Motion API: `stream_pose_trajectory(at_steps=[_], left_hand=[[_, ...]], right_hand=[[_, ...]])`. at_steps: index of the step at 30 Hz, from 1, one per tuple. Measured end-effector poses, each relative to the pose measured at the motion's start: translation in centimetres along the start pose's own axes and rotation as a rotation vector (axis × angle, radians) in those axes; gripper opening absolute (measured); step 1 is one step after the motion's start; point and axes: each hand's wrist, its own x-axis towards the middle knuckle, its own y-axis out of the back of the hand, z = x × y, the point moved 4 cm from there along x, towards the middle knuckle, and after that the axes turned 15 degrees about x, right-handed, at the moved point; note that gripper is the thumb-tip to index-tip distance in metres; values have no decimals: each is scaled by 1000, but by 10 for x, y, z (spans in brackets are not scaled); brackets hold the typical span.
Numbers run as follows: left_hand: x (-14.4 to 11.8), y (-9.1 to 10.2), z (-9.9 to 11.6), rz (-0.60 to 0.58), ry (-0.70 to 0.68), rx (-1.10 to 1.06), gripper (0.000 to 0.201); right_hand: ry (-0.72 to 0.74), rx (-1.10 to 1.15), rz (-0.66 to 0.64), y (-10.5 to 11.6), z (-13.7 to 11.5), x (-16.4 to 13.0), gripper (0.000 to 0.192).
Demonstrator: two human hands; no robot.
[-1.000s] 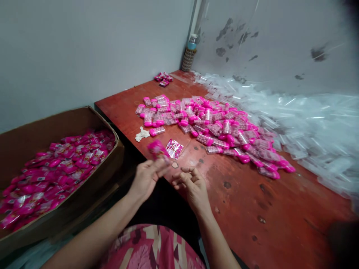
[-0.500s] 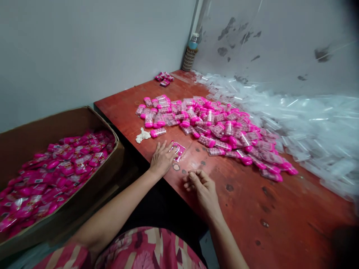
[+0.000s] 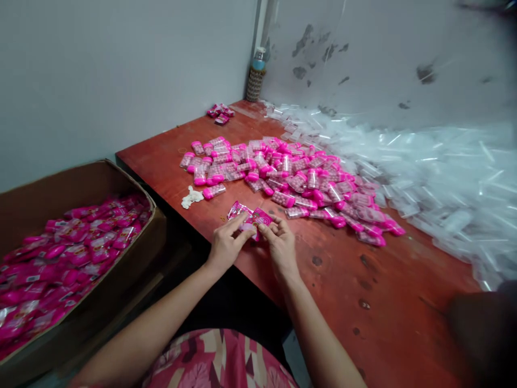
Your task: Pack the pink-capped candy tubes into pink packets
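Both of my hands are raised just over the table's near edge, around a glossy pink printed packet [image 3: 263, 216]. My left hand [image 3: 226, 242] pinches its left side between thumb and fingers. On the right side, my right hand [image 3: 281, 245] grips it with thumb and fingertips. A crinkled silvery-pink part [image 3: 239, 208] shows above my left fingers; whether it belongs to the same packet I cannot tell. Just beyond my hands lies a heap of small clear bottles [image 3: 285, 199] with pink caps, filled with pale pink balls. A crumpled white lump [image 3: 192, 197] sits to the left.
A cardboard box [image 3: 151, 213] full of pink packets [image 3: 76, 231] stands left of the red table [image 3: 157, 153]. Clear plastic pieces [image 3: 428, 178] are piled along the right wall. A few pink packets [image 3: 220, 113] and a bottle in a woven holder [image 3: 255, 81] are at the back.
My left hand has lifted from lying flat by the packet on the table. My right hand has moved in to meet it, and the packet is now up between them. The view has shifted right.
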Motion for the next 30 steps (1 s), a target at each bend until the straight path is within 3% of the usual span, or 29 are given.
stream_pose_trajectory(at_steps=[3, 5, 8, 10, 12, 15, 18, 22, 25, 30], left_hand=[[-3, -1, -10, -185, 154, -45, 18], [-5, -3, -15, -334, 227, -48, 19], [-7, -1, -19, -365, 316, -61, 20], [-9, 0, -20, -323, 373, -83, 19], [-12, -2, -21, -289, 414, -123, 17], [-14, -4, -20, -248, 447, -188, 14], [-12, -1, -21, -186, 491, -276, 12], [-7, 4, -23, -88, 558, -437, 10], [-5, 2, -25, -39, 583, -562, 7], [-2, -10, -25, 5, 598, -677, 4]], right_hand=[[-75, -51, -84, 1, -2, -3, 30], [-134, -142, -167, 3, -4, -4, 31], [-71, -436, -195, 10, -19, 3, 27], [97, -786, -65, 19, -38, 15, 29], [237, -1198, 157, 27, -57, 28, 37], [217, -1606, 376, 35, -68, 44, 51], [158, -1733, 349, 38, -63, 50, 47], [110, -1836, 101, 44, -57, 42, 28], [109, -1797, -56, 51, -59, 36, 30], [45, -1747, -67, 62, -59, 33, 27]])
